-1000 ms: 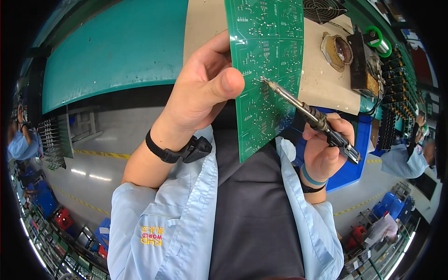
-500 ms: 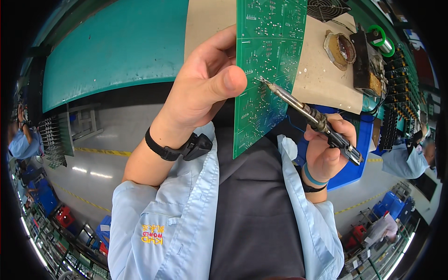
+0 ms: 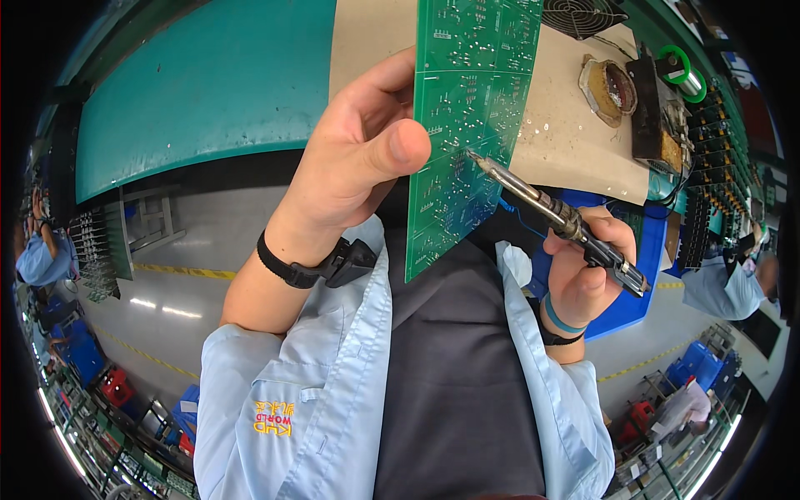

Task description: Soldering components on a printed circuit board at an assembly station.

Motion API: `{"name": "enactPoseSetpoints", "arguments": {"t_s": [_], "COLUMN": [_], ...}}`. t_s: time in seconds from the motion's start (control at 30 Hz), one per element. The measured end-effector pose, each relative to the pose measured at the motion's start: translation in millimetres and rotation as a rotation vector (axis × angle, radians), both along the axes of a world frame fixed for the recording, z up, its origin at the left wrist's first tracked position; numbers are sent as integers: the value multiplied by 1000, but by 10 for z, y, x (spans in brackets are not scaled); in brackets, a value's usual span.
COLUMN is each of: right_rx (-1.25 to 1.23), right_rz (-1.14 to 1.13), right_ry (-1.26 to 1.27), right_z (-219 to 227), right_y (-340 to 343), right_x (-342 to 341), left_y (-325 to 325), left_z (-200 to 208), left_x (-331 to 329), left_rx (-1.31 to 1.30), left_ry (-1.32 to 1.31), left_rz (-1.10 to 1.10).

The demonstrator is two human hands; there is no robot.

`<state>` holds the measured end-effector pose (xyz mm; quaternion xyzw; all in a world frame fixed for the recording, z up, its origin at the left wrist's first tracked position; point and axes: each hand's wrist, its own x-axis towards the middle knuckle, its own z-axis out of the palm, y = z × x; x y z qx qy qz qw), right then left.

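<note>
My left hand grips a tall green circuit board by its left edge, thumb on the near face and the other fingers behind it. The board stands tilted on edge, its solder side with many shiny joints turned to the right. In my right hand is a soldering iron, its dark handle lying between thumb and fingers. The iron's tip points up and left at the middle of the board; whether it touches a joint I cannot tell. The fingers behind the board are partly hidden.
A teal work mat and brown paper sheet cover the bench. At the right are a tip-cleaning dish, a solder spool, a black fan grille and a blue bin. Co-workers sit at both sides.
The board and my left hand have shifted slightly left. The iron's tip now points a little lower on the board, while my right hand has barely moved.
</note>
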<state>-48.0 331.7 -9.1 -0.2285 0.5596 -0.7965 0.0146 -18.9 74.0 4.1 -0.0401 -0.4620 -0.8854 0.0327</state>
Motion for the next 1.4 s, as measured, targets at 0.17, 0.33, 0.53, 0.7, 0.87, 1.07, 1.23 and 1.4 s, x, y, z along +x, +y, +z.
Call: {"name": "enactPoseSetpoints", "arguments": {"t_s": [0.17, 0.33, 0.53, 0.7, 0.87, 1.07, 1.23, 1.4], "right_rx": [7, -6, 395, 346, 213, 91, 18, -16], "right_rz": [-97, -301, -721, -683, -613, -405, -249, -122], "right_ry": [18, 8, 134, 112, 165, 202, 239, 209], "right_z": [-39, -150, -371, -379, -265, -85, 2, 31], "right_y": [118, 333, 378, 339, 320, 339, 259, 142], "right_x": [-84, -492, -757, -724, -622, -450, -307, -178], "left_y": [-36, -90, -96, -68, -44, 45, 110, 163], "left_z": [-58, -108, -81, 2, 11, -30, 21, 70], "left_x": [9, 41, 83, 112, 128, 110, 87, 75], "left_rx": [56, 87, 104, 74, 33, 73, 81, 61], "left_ry": [-16, -70, -72, -107, -97, -83, -70, -56], "left_rz": [-10, 27, 10, -14, -50, -71, -104, -113]}}
